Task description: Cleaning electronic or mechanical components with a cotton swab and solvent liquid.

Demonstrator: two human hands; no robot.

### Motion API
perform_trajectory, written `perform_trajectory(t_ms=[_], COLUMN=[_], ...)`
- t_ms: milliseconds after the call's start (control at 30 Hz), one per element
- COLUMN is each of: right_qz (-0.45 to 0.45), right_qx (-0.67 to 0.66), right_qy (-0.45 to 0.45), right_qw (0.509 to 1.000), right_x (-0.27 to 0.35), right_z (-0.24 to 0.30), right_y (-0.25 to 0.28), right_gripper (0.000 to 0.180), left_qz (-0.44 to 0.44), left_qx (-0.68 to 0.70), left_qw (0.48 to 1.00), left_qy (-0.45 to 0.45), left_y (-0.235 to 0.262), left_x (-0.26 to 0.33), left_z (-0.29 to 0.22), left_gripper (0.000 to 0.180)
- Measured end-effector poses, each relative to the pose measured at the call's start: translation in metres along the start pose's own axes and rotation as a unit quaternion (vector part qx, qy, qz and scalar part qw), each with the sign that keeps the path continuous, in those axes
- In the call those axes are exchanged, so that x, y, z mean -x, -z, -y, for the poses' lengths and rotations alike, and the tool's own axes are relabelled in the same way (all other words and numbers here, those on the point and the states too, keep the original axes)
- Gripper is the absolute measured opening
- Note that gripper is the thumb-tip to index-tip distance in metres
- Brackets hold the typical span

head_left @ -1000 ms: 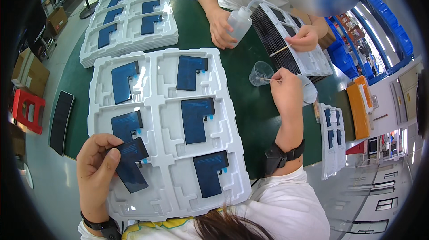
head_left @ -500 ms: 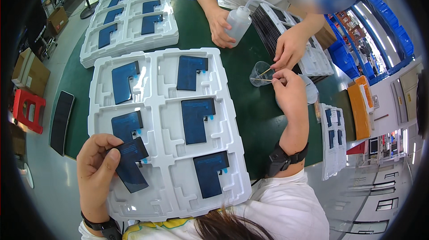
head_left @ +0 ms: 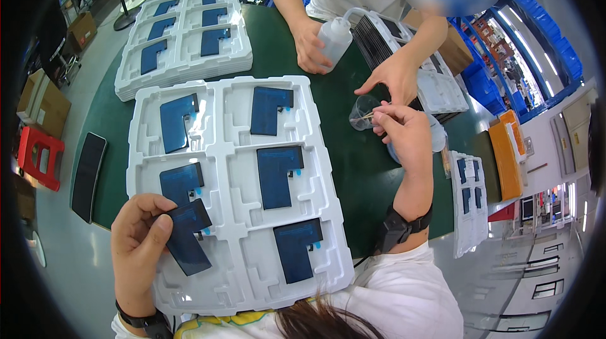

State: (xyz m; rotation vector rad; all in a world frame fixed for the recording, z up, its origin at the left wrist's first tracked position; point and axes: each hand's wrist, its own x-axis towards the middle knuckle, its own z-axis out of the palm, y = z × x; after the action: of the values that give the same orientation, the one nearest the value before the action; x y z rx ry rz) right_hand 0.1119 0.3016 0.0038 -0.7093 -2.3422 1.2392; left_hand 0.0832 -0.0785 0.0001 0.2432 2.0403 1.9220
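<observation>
Glossy L-shaped blue panel (head_left: 188, 242), moulded white tray (head_left: 237, 149)

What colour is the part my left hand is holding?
Dark navy blue, L-shaped part in the left hand; head view.

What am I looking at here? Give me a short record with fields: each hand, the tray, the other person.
left hand: holds a dark blue L-shaped part over the near left of the tray
right hand: holds a thin stick at a small clear cup
tray: white moulded, five pockets holding similar blue parts
table: dark green
other person: across the table, one hand on a squeeze bottle, the other hand by the cup
</observation>
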Motion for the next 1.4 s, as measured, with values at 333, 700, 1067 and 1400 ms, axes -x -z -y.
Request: perform_trajectory(t_ms=[333,700,1067,1400], right_qz=[-0.074,-0.182,-0.181,-0.182], right_qx=[0.137,0.05,0.05,0.078], right_qy=[0.064,0.055,0.04,0.057], right_qw=[0.986,0.98,0.982,0.979], right_x=[0.002,0.002,0.004,0.006], right_z=[-0.006,0.005,0.008,0.011], right_y=[0.001,0.005,0.0,-0.002], right_gripper=[0.019,0.025,0.027,0.025], left_qz=[-0.001,-0.005,-0.006,-0.006], left_qx=[0.009,0.008,0.006,0.007], left_qw=[1.0,1.0,1.0,1.0], left_qy=[0.009,0.006,0.006,0.003], left_y=[0.0,-0.002,-0.002,-0.001], left_x=[0.001,0.0,0.0,0.0], left_z=[-0.001,0.001,0.001,0.001], left_gripper=[0.016,0.014,0.016,0.017])
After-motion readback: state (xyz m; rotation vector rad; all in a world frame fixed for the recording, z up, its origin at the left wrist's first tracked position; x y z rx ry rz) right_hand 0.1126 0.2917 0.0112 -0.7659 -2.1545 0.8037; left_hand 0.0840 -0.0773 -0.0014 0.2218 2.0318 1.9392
